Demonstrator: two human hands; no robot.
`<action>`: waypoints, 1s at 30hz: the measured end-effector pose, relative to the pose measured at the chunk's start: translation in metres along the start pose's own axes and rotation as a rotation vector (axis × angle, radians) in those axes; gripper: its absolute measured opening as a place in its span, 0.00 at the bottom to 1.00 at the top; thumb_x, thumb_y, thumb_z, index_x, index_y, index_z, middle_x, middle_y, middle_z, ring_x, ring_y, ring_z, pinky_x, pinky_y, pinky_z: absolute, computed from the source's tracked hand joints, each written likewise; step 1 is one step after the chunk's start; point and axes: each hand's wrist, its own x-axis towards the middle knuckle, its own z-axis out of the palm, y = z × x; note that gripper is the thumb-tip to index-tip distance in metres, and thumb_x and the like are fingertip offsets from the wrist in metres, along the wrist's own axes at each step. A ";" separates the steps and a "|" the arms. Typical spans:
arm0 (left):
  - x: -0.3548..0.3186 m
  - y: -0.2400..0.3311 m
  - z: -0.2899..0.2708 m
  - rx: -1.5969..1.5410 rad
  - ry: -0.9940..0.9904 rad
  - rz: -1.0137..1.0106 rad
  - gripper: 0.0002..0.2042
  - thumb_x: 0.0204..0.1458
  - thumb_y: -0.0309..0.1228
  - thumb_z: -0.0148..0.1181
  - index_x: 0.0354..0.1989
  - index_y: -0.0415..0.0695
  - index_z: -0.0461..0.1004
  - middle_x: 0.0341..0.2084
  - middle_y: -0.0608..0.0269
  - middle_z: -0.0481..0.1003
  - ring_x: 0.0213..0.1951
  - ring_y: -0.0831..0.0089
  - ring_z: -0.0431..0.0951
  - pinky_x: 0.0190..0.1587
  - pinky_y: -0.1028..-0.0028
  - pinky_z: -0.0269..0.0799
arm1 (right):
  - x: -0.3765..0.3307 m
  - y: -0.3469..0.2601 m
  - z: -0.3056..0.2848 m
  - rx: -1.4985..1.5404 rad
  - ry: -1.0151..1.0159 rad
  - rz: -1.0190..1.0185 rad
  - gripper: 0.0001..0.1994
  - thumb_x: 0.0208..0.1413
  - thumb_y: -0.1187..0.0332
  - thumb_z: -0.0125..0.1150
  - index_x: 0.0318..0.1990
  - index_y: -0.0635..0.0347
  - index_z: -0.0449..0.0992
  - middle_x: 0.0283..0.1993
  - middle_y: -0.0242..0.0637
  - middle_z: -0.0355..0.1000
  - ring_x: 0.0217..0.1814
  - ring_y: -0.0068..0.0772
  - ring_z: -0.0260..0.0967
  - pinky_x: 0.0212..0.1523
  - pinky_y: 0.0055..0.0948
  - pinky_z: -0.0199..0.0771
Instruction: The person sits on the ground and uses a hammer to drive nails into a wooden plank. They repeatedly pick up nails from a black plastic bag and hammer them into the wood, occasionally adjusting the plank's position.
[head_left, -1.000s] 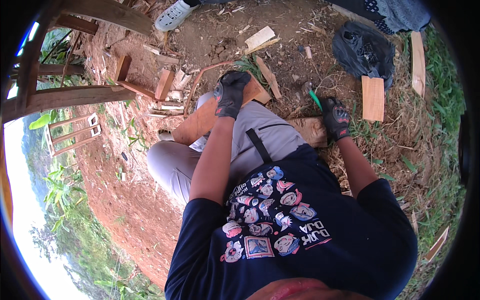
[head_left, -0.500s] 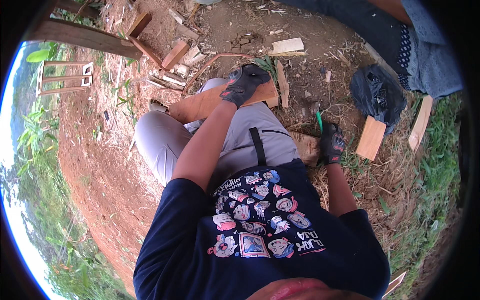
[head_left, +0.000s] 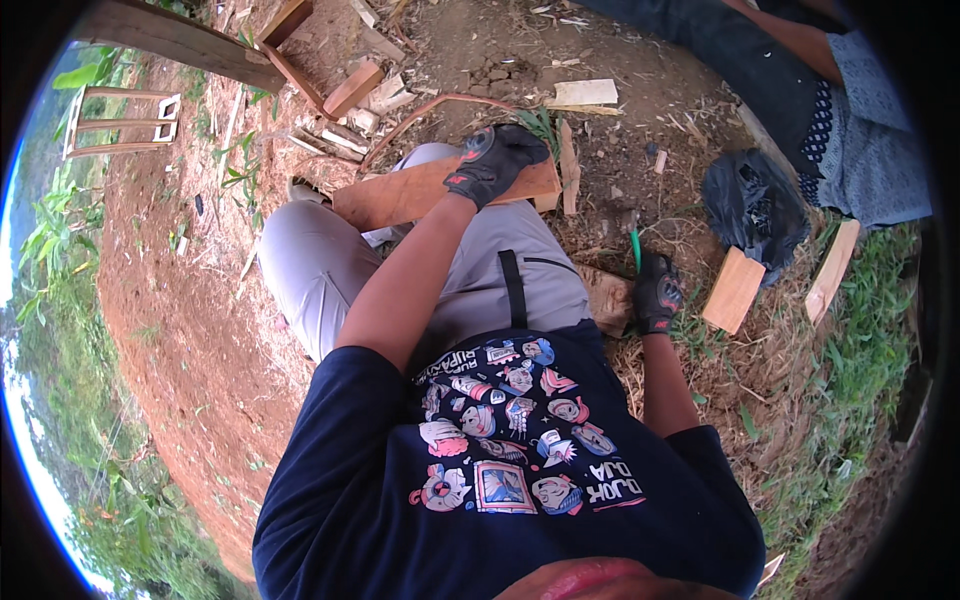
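Observation:
A reddish-brown wooden board (head_left: 400, 198) lies across my lap, over my grey trousers. My left hand (head_left: 495, 162), in a black glove with red marks, is closed on the board near its right end. At my right side, low by the ground, my right hand (head_left: 657, 294) wears a matching glove. Its fingers are curled round a slim green object (head_left: 636, 250), whose upper end sticks out; the rest is hidden in the grip. Beside that hand, against my hip, sits a thick wooden block (head_left: 606, 300).
Right of my right hand lies a short wood block (head_left: 735, 290), beside a black plastic bag (head_left: 755, 208) and another offcut (head_left: 832, 270). A person's dark-trousered leg (head_left: 705, 55) extends at the upper right. Wood scraps (head_left: 352, 90) and a post (head_left: 180, 42) are at the upper left.
The view has shifted slightly. My left hand stays on the board, and my right hand keeps hold of the green object with little visible movement.

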 end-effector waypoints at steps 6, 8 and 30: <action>-0.005 -0.028 0.007 -0.110 -0.080 -0.025 0.09 0.61 0.26 0.61 0.44 0.46 0.88 0.48 0.58 0.84 0.51 0.60 0.84 0.56 0.66 0.82 | 0.002 -0.008 -0.003 -0.010 0.013 0.005 0.11 0.65 0.68 0.55 0.48 0.54 0.84 0.47 0.49 0.80 0.51 0.61 0.77 0.51 0.57 0.76; -0.003 -0.014 0.004 -0.053 -0.098 -0.045 0.10 0.61 0.26 0.61 0.44 0.45 0.88 0.48 0.57 0.84 0.50 0.60 0.84 0.56 0.66 0.82 | 0.001 -0.003 -0.001 -0.034 -0.021 0.022 0.11 0.66 0.68 0.55 0.47 0.53 0.84 0.47 0.50 0.80 0.51 0.61 0.77 0.51 0.57 0.76; -0.005 0.011 0.001 -0.022 -0.016 -0.098 0.09 0.59 0.31 0.67 0.44 0.44 0.88 0.42 0.57 0.86 0.46 0.61 0.87 0.51 0.65 0.82 | -0.021 -0.060 -0.062 -0.015 -0.388 0.272 0.17 0.73 0.54 0.50 0.57 0.51 0.79 0.50 0.55 0.82 0.54 0.63 0.80 0.51 0.61 0.77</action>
